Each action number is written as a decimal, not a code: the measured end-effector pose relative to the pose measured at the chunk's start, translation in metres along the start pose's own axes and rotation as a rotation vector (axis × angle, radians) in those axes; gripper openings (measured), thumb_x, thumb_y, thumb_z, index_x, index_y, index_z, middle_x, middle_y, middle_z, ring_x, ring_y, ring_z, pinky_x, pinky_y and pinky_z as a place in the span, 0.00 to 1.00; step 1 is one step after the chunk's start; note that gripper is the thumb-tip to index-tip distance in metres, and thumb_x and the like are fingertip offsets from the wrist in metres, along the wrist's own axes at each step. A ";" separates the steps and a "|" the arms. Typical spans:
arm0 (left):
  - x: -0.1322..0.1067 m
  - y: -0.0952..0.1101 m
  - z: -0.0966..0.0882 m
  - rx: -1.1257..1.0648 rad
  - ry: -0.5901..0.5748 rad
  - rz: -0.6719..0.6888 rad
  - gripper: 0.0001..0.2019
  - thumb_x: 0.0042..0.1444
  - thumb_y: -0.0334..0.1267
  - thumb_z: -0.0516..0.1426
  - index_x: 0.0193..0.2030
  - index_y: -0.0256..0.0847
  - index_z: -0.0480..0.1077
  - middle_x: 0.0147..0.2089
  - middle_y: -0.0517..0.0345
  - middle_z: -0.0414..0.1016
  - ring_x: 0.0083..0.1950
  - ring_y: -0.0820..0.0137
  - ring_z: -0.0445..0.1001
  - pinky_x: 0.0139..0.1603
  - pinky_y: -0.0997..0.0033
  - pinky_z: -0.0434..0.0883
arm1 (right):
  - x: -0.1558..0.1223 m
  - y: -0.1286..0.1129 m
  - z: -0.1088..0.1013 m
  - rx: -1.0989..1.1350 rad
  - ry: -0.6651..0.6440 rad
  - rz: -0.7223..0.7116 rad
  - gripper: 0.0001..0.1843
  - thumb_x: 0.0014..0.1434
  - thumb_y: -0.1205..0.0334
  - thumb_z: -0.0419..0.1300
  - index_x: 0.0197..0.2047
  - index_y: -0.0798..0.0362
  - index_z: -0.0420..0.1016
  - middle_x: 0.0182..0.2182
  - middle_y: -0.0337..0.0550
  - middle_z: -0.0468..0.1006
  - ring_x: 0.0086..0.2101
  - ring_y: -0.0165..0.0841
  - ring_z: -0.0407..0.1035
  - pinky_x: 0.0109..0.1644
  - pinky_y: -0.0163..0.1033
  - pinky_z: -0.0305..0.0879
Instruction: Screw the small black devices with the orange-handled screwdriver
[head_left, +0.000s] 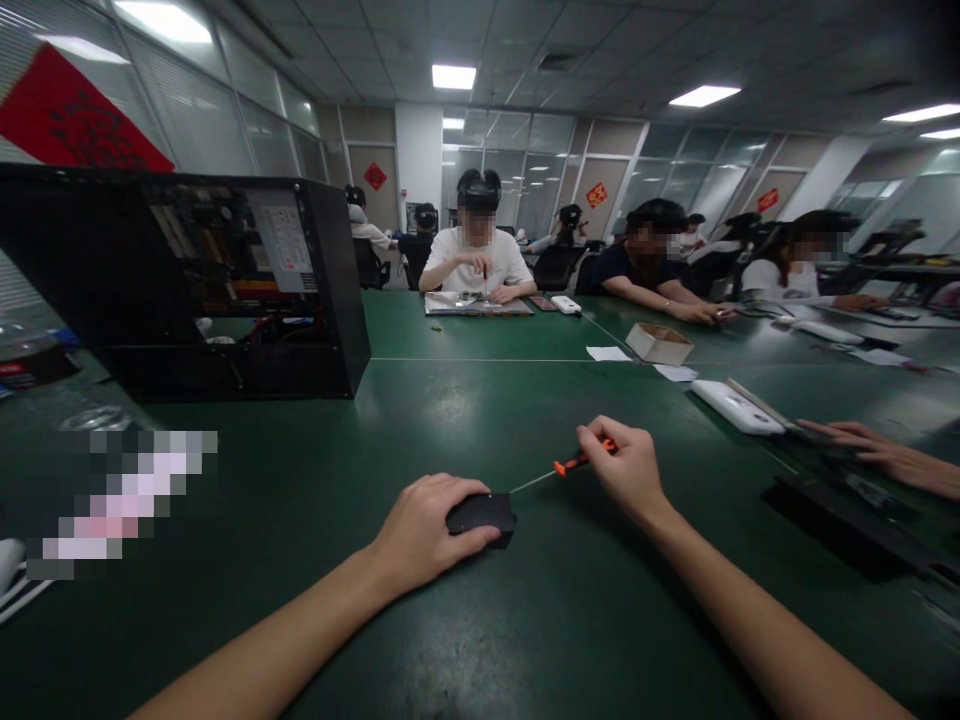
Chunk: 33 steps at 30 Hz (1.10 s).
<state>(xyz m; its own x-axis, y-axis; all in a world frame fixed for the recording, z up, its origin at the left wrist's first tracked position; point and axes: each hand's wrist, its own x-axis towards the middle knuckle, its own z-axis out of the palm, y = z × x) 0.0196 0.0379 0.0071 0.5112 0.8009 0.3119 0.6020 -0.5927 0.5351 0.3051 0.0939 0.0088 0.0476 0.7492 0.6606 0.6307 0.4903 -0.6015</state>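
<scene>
A small black box-shaped part [480,512] rests on the green table, and my left hand [431,530] is closed around its left side, fingers over the far edge and thumb along the near one. My right hand [626,462] grips the handle of a screwdriver [574,464] with an orange and black handle. The screwdriver's thin metal shaft slopes down to the left, and its tip is at the far right edge of the black part. Whether the tip sits in a screw is too small to tell.
An open black computer case [330,300] stands at the left, near a plastic bottle [34,360]. To the right are a white device [736,406], a cardboard box [660,344] and a neighbour's hand [892,455] beside a dark part [825,520]. Other people sit across the green table [450,390].
</scene>
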 end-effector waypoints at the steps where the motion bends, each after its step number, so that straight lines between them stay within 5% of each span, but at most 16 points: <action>1: 0.000 0.000 0.000 0.001 0.004 0.009 0.18 0.59 0.46 0.64 0.53 0.42 0.75 0.49 0.51 0.82 0.48 0.57 0.79 0.50 0.58 0.71 | 0.001 0.002 -0.004 0.005 -0.009 -0.009 0.20 0.58 0.53 0.58 0.18 0.51 0.63 0.14 0.34 0.63 0.17 0.26 0.56 0.24 0.34 0.53; 16: 0.000 -0.003 0.002 0.015 0.028 0.024 0.18 0.59 0.47 0.65 0.53 0.41 0.75 0.49 0.50 0.82 0.48 0.57 0.79 0.50 0.59 0.73 | -0.004 0.005 0.005 0.098 -0.090 0.072 0.19 0.59 0.53 0.58 0.20 0.51 0.65 0.16 0.35 0.66 0.20 0.28 0.59 0.27 0.35 0.55; 22: 0.000 -0.004 0.002 -0.012 0.048 0.057 0.20 0.57 0.46 0.67 0.53 0.40 0.75 0.50 0.50 0.82 0.49 0.58 0.79 0.53 0.58 0.73 | -0.010 0.007 0.021 0.129 -0.347 0.121 0.24 0.66 0.47 0.53 0.24 0.52 0.68 0.20 0.36 0.69 0.24 0.30 0.63 0.30 0.35 0.58; 30: -0.001 -0.005 0.002 -0.060 0.056 0.048 0.18 0.59 0.45 0.65 0.53 0.40 0.75 0.50 0.49 0.81 0.49 0.59 0.78 0.54 0.58 0.73 | -0.012 0.003 0.027 0.074 -0.596 -0.133 0.22 0.67 0.48 0.55 0.27 0.53 0.73 0.24 0.37 0.71 0.27 0.29 0.64 0.34 0.35 0.57; 33: 0.000 -0.005 -0.001 -0.087 0.045 0.052 0.19 0.58 0.45 0.65 0.54 0.41 0.74 0.51 0.49 0.80 0.51 0.58 0.78 0.56 0.58 0.72 | -0.009 0.007 0.020 -0.008 -0.595 -0.293 0.19 0.66 0.48 0.57 0.31 0.52 0.74 0.26 0.38 0.73 0.27 0.29 0.65 0.34 0.35 0.57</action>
<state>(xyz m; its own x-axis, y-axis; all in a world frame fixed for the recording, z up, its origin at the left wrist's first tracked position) 0.0155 0.0406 0.0052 0.5111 0.7732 0.3755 0.5184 -0.6258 0.5828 0.2934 0.1001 -0.0106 -0.5610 0.7046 0.4346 0.5582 0.7096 -0.4300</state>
